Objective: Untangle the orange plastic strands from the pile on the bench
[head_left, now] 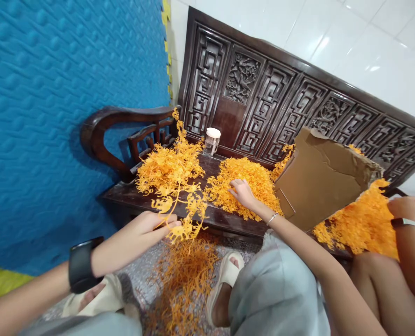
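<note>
Presently, the left hand (146, 231) pinches a thin, branching, plastic-looking orange sprig (184, 231) before the glossy dark surface (123, 196); a slack pinch could drop it among stringy floor strands (189, 275). The right hand (242, 192) is over a curly pile (259, 179), its grip impossible to tell; tangling could cause snags and tears. Behind stands a carved backrest (230, 121).

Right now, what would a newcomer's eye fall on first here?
Probably the vivid orange pile by the right hand, a second pile nearer the armrest, and the orange sprig in the left hand. Behind the piles stands a dark carved backrest; blue textured matting fills the picture's left.
</note>
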`<move>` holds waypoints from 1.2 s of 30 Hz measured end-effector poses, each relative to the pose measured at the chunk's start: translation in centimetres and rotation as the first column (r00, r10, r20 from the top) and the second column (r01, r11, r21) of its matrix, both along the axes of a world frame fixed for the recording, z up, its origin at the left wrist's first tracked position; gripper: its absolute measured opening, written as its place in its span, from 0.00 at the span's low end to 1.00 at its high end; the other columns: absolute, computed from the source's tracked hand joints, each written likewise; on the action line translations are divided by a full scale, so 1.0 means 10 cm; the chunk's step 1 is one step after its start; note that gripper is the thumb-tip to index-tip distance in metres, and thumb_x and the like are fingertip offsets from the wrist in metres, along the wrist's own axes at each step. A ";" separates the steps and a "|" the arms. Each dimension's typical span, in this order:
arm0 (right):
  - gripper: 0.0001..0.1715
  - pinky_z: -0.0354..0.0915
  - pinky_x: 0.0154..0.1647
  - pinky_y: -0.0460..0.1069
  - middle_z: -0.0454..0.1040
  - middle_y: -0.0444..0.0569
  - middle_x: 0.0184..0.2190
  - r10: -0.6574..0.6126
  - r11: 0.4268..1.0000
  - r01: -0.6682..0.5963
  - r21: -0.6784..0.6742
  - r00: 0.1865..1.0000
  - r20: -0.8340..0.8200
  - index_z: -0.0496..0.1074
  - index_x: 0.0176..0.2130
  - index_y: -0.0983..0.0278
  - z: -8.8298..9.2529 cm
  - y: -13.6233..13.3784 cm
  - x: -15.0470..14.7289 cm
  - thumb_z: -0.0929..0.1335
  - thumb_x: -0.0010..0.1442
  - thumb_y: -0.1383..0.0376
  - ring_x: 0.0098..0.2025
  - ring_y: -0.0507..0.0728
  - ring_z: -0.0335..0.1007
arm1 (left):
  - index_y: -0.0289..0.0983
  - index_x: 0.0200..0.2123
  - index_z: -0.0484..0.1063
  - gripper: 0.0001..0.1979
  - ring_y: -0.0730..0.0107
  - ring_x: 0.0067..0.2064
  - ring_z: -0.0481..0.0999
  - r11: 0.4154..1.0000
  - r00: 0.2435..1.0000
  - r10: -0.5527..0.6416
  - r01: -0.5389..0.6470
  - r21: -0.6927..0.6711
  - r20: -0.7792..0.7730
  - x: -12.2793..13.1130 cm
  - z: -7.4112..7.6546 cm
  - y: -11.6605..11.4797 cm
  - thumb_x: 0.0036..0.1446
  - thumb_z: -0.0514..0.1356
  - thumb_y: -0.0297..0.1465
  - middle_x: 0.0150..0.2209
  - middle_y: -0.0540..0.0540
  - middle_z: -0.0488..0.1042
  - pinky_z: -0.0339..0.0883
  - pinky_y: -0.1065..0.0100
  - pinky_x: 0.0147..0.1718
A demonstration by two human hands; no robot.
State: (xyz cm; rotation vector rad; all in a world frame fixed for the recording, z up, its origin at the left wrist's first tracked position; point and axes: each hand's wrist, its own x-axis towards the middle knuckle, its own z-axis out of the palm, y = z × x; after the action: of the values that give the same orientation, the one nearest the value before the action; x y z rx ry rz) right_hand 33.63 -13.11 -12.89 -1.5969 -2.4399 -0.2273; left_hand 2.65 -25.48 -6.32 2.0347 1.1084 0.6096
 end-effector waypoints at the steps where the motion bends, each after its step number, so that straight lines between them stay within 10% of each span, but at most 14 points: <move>1: 0.08 0.55 0.46 0.55 0.70 0.56 0.39 -0.005 1.000 0.005 0.007 0.999 0.032 0.68 0.38 0.66 -0.01 0.01 0.00 0.63 0.59 0.66 0.43 0.61 0.63 | 0.38 0.17 0.61 0.19 0.69 0.25 0.61 1.000 1.000 -0.005 0.005 0.007 -0.009 0.02 0.02 0.00 0.50 0.48 0.44 0.19 0.52 0.61 0.57 0.69 0.26; 7: 0.11 0.54 0.50 0.60 0.60 0.64 0.52 -0.014 0.998 0.013 0.065 1.000 0.015 0.70 0.38 0.68 -0.05 0.05 -0.02 0.61 0.60 0.66 0.51 0.64 0.59 | 0.38 0.18 0.63 0.18 0.69 0.25 0.62 0.999 0.999 -0.037 0.038 0.036 -0.029 0.08 0.04 0.03 0.51 0.48 0.44 0.19 0.52 0.61 0.58 0.69 0.26; 21: 0.05 0.59 0.44 0.55 0.64 0.56 0.45 -0.039 0.998 0.042 0.040 0.997 -0.064 0.67 0.34 0.66 0.02 0.00 -0.02 0.64 0.54 0.72 0.40 0.59 0.61 | 0.38 0.21 0.56 0.18 0.71 0.26 0.59 0.992 0.988 -0.128 0.129 0.006 -0.082 0.13 -0.01 0.10 0.56 0.43 0.43 0.21 0.53 0.57 0.53 0.70 0.28; 26: 0.05 0.59 0.46 0.52 0.64 0.54 0.44 0.051 0.997 -0.069 -0.042 0.938 -0.342 0.67 0.36 0.66 0.12 -0.07 -0.15 0.63 0.56 0.71 0.40 0.56 0.63 | 0.38 0.19 0.54 0.17 0.73 0.25 0.56 0.992 0.984 -0.127 0.128 -0.003 -0.128 0.17 0.00 0.10 0.54 0.43 0.42 0.20 0.54 0.55 0.51 0.70 0.27; 32: 0.27 0.60 0.45 0.50 0.70 0.47 0.28 0.075 0.822 -0.483 -0.302 0.618 -0.783 0.71 0.39 0.66 0.38 -0.39 -0.58 0.53 0.64 0.53 0.36 0.52 0.67 | 0.38 0.19 0.53 0.17 0.73 0.25 0.55 0.989 0.970 -0.147 0.146 -0.021 -0.193 0.21 -0.14 0.16 0.52 0.44 0.43 0.20 0.54 0.54 0.48 0.71 0.25; 36: 0.21 0.61 0.38 0.47 0.72 0.45 0.28 0.106 0.740 -0.579 -0.341 0.602 -0.791 0.73 0.32 0.66 0.50 -0.56 -0.74 0.66 0.54 0.51 0.32 0.51 0.66 | 0.38 0.19 0.54 0.16 0.72 0.25 0.56 0.984 0.956 -0.175 0.175 -0.023 -0.237 0.23 -0.21 0.17 0.53 0.44 0.42 0.20 0.54 0.55 0.49 0.71 0.26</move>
State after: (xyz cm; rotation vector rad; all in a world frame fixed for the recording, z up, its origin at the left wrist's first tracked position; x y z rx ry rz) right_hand 26.19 -18.73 -7.86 -0.9479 -2.1246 1.1266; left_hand 4.95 -23.80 -8.42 2.2186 1.0464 0.2790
